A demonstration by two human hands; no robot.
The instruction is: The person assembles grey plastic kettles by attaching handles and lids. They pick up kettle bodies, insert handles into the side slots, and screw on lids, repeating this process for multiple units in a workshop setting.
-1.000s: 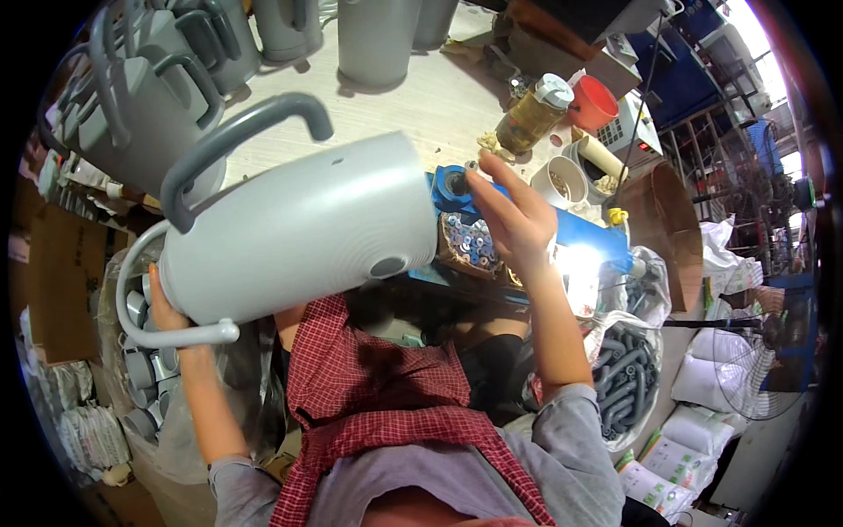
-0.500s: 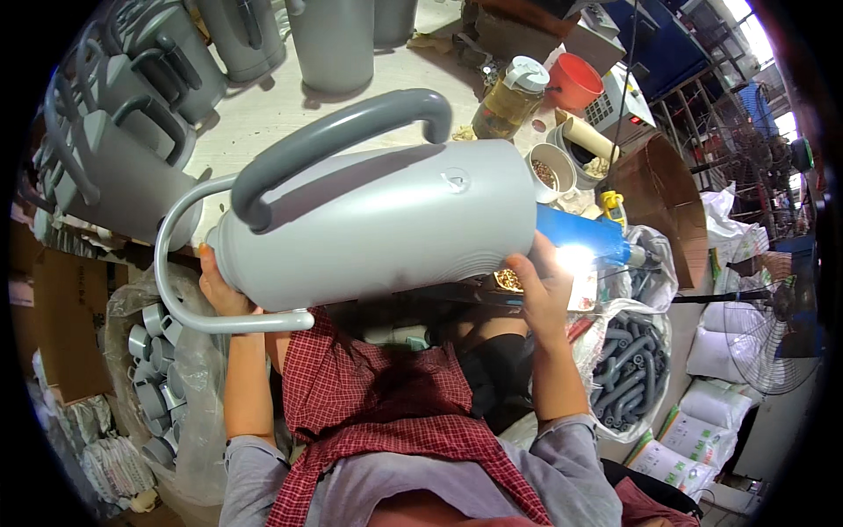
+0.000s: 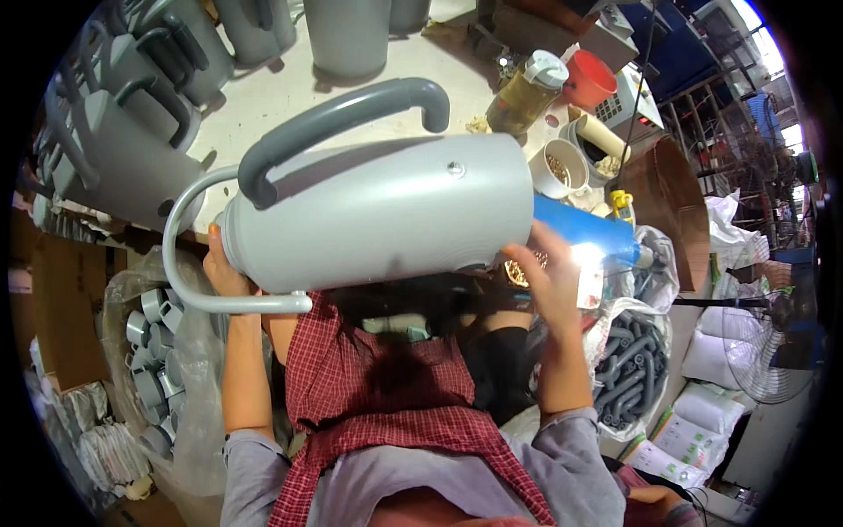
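Observation:
A grey vacuum jug (image 3: pixel 378 211) lies on its side across the front of me, neck to the left and base to the right. My left hand (image 3: pixel 227 268) grips its neck end; most of the fingers are hidden behind it. A dark grey curved handle (image 3: pixel 342 114) joins the body near the neck, and its other end stands off the body. A light grey bail handle (image 3: pixel 178 255) loops around the neck. On the side shows a small round spot (image 3: pixel 455 169). My right hand (image 3: pixel 551 277), slightly blurred, is beside the base with fingers apart, next to small brass-coloured parts (image 3: pixel 518 270).
More grey jugs (image 3: pixel 123 167) stand at the table's left. At the right are a cup of small parts (image 3: pixel 559 169), a lidded bottle (image 3: pixel 527 92), a red cup (image 3: pixel 588 79) and a blue object (image 3: pixel 584 233) beside a glaring light. Bags hold grey handles (image 3: pixel 630 373) and grey caps (image 3: pixel 154 351).
The jug has risen slightly and turned a little, so the spot on its side sits higher. My right hand has loosened from the base and moved slightly right.

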